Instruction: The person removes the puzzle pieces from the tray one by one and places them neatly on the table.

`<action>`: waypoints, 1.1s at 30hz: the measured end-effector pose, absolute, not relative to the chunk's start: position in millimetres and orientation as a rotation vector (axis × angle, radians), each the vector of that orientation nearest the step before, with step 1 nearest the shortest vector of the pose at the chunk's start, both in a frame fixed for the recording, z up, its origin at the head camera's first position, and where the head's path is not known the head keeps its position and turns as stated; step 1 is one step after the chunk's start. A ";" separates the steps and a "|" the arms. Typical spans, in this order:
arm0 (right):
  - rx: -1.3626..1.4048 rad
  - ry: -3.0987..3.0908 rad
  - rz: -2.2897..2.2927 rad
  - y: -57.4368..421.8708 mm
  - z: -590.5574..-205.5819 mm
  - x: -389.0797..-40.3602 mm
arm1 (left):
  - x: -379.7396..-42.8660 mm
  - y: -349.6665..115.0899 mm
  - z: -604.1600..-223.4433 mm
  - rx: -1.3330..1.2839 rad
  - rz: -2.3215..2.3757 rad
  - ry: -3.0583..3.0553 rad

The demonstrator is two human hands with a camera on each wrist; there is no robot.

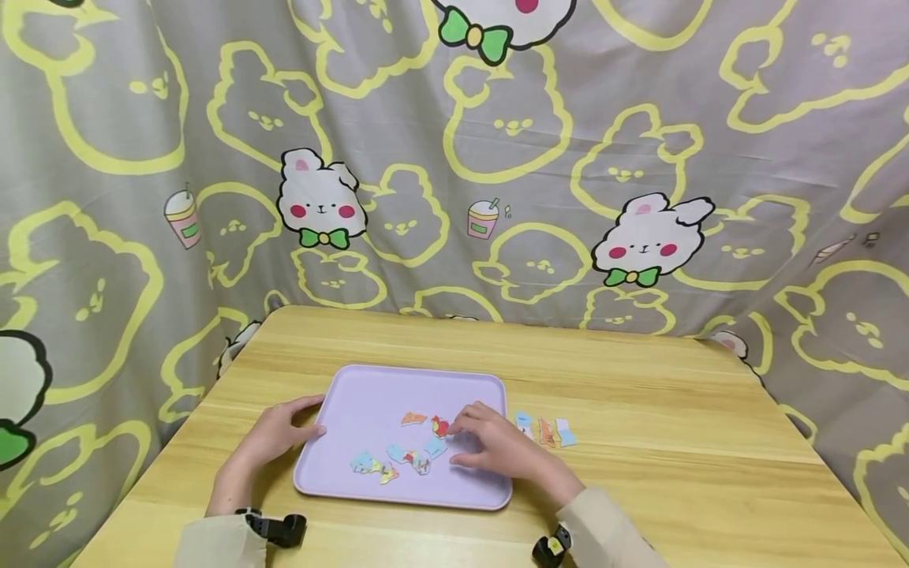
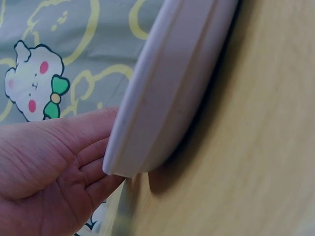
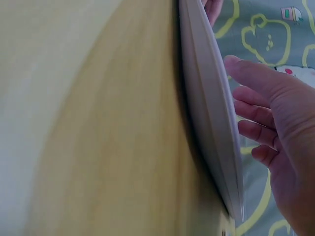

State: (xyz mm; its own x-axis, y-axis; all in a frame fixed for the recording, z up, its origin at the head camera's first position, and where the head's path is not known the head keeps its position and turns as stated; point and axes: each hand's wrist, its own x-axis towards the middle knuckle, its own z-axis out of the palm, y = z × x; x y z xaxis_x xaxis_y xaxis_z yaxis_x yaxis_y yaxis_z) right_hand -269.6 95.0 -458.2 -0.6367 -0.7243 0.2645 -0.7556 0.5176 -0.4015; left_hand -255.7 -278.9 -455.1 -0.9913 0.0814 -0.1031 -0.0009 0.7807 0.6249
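A lilac tray lies on the table with several small, irregular picture pieces on it. My left hand holds the tray's left edge, thumb over the rim; in the left wrist view its fingers pass behind the tray's pale side. Over the right part of the tray is my right hand, its thumb apart from the fingers. Its fingertips are right at a red and green piece. An orange piece lies left of that. Closer to me are a joined-looking blue and yellow cluster and some blue-and-red pieces.
Right of the tray, on the wooden table, lie a few more pieces: a blue and white one, an orange one and a white and blue one. A patterned curtain hangs behind the table and at both sides.
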 end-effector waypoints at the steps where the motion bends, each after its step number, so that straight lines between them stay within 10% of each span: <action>1: 1.326 -2.677 0.749 92.4 -458.0 -269.9 | -256.1 -278.7 -455.1 0.065 1.000 2.846; 33: 1.721 -2.659 0.493 52.3 -454.9 -281.0 | -256.4 -279.7 -457.2 0.041 1.007 2.853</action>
